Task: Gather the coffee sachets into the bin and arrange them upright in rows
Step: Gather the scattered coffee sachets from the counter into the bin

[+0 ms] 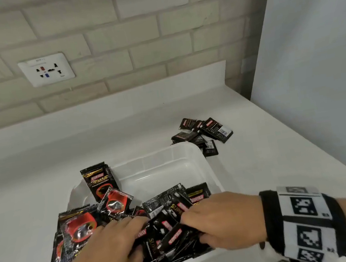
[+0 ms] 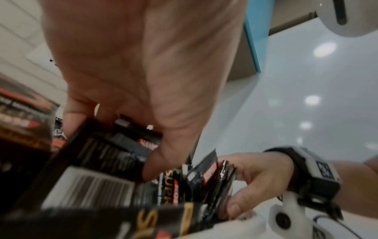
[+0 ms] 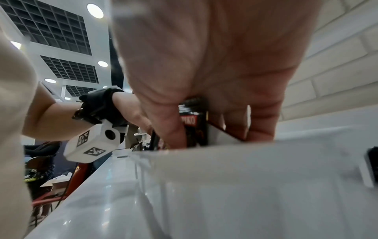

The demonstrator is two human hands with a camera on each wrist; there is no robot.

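A translucent white bin sits on the counter, its near and left part heaped with black coffee sachets. One sachet stands upright in the far left corner. Both hands reach into the near side of the bin. My left hand pinches sachets between thumb and fingers. My right hand curls round a small stack of sachets, thumb on the near face. In the right wrist view my right hand grips a sachet behind the bin wall. The bin's far right part is bare.
Several more sachets lie in a loose pile on the white counter beyond the bin's far right corner. A brick wall with a socket plate stands behind. A white panel closes the right side.
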